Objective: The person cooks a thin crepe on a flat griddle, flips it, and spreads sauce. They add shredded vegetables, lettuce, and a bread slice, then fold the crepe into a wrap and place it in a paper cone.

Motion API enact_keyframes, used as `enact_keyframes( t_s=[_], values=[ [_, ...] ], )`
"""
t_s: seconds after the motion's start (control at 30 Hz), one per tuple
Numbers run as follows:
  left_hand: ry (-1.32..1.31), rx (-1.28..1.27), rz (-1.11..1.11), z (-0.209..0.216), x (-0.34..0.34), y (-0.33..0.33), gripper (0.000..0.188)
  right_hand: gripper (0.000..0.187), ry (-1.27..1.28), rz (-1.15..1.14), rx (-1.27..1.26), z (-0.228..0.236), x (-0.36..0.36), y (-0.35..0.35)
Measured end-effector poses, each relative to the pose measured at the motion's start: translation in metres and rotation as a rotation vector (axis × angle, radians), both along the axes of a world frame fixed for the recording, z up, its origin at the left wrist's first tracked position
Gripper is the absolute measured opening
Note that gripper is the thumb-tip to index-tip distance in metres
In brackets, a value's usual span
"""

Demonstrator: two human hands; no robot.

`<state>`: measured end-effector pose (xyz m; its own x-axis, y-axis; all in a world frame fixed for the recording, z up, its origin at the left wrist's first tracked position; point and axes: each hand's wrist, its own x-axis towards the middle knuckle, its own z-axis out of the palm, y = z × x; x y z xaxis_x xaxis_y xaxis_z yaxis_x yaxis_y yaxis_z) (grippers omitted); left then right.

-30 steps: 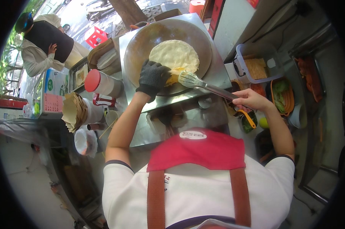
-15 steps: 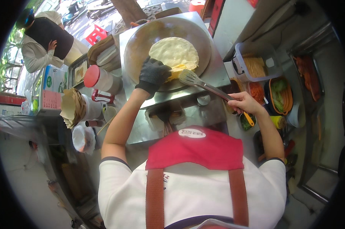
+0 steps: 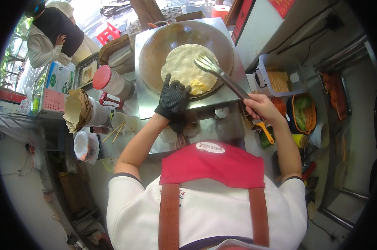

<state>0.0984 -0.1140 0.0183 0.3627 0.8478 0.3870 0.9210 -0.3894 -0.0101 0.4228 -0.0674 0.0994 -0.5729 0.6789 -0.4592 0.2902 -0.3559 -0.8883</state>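
Note:
A round, pale flatbread (image 3: 183,62) lies on the large round metal griddle (image 3: 151,46), with yellow egg (image 3: 202,86) showing on its near right part. My left hand (image 3: 174,96), in a black dotted glove, is at the near left edge of the flatbread. Its index finger points forward and the thumb stands apart; the other fingers are partly hidden. My right hand (image 3: 260,108) is bare and closed round the handle of a slotted metal spatula (image 3: 228,79). The spatula's blurred head is over the flatbread's right side.
To the left stand a red-lidded jar (image 3: 121,86), brown paper bags (image 3: 74,111) and a plastic-lined tub (image 3: 86,146). On the right are a clear bin (image 3: 297,85), an orange basket (image 3: 310,111) of greens and a meat tray (image 3: 336,93). Another person (image 3: 42,50) stands far left.
The spatula has moved up and left, from the flatbread's near edge to over its right side. My left hand has drawn back toward me, uncovering more egg, and its index finger now points forward.

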Motion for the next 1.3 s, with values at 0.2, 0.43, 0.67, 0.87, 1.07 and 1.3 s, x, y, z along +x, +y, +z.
enact_keyframes(
  t_s=[0.2,0.43,0.67,0.87,1.07,1.3],
  values=[
    [-0.141,0.083,0.106,0.006,-0.006,-0.028,0.031,0.038,-0.571,0.057,0.794,0.001,-0.041,0.019],
    [-0.328,0.163,0.384,0.013,-0.021,-0.068,0.026,0.042,-0.671,0.085,1.130,-0.002,-0.033,0.017],
    [-0.441,0.175,0.516,0.014,-0.028,-0.102,0.024,0.039,-0.632,0.174,1.105,0.002,0.003,-0.024],
    [-0.467,0.201,0.529,0.016,-0.027,-0.107,0.023,0.036,-0.664,0.184,1.220,-0.001,0.007,-0.026],
    [-0.517,0.188,0.475,0.025,-0.015,-0.100,0.022,0.039,-0.496,0.002,1.219,-0.011,-0.031,0.012],
    [-0.504,0.220,0.510,0.029,-0.014,-0.113,0.020,0.048,-0.677,0.038,1.176,-0.005,-0.041,0.003]
  ],
)
